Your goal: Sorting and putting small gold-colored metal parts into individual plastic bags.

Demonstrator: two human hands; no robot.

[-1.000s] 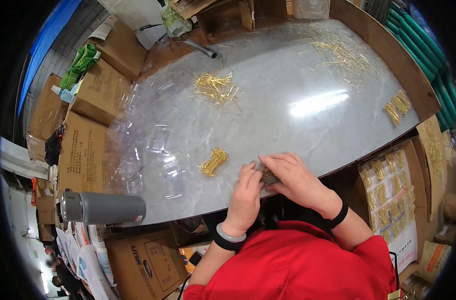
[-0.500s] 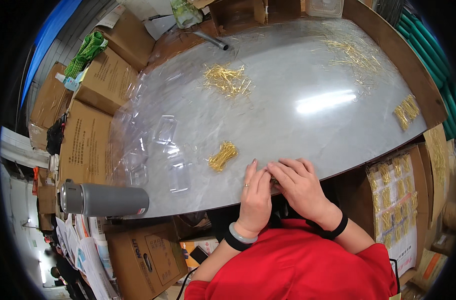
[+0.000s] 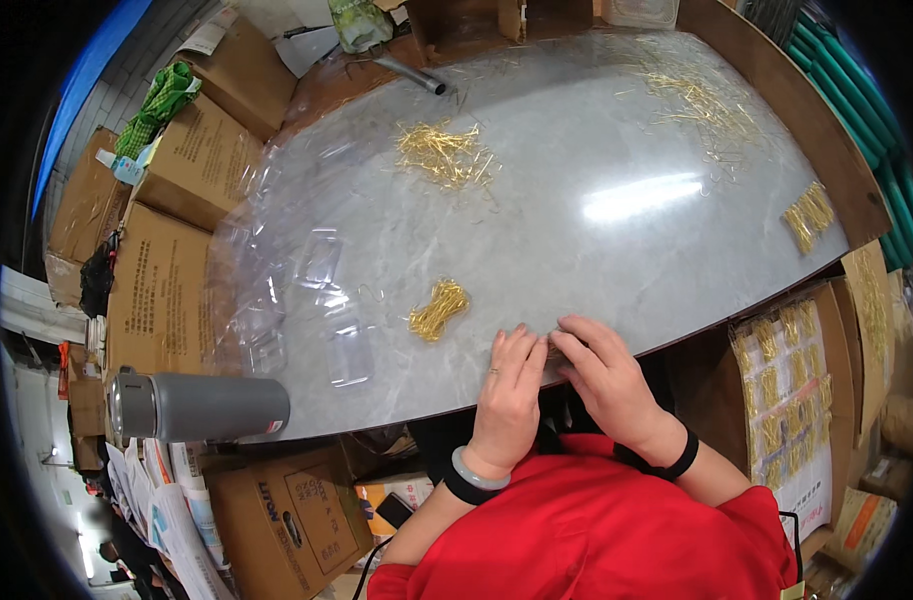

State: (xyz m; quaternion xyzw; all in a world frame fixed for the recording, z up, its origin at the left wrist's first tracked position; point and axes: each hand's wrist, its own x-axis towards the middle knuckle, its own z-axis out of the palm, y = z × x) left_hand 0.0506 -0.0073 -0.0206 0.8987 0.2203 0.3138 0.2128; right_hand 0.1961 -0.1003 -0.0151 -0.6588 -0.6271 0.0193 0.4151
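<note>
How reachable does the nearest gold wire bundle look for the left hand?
Probably yes: the left hand is close to the gold wire bundle, and only grey tabletop shows between them.

On the table [image 3: 537, 250], the left hand [image 3: 510, 390] and right hand [image 3: 609, 385] are side by side at the near edge; a bundle of wire hooks [image 3: 438, 311] lies just left of them; plastic trays [image 3: 351, 352] spread over the left side, with the bottle [image 3: 222, 408] at the near left corner; a heap of loose hooks [image 3: 442, 157] lies farther back, behind the bundle; scattered hooks [image 3: 707, 105] cover the far right, with another bundle [image 3: 810, 217] at the right edge; stacked cartons [image 3: 162, 290] stand along the left; below, to the near right, an open box [image 3: 847, 370] contains rows of small bundles [image 3: 799, 366].
</note>
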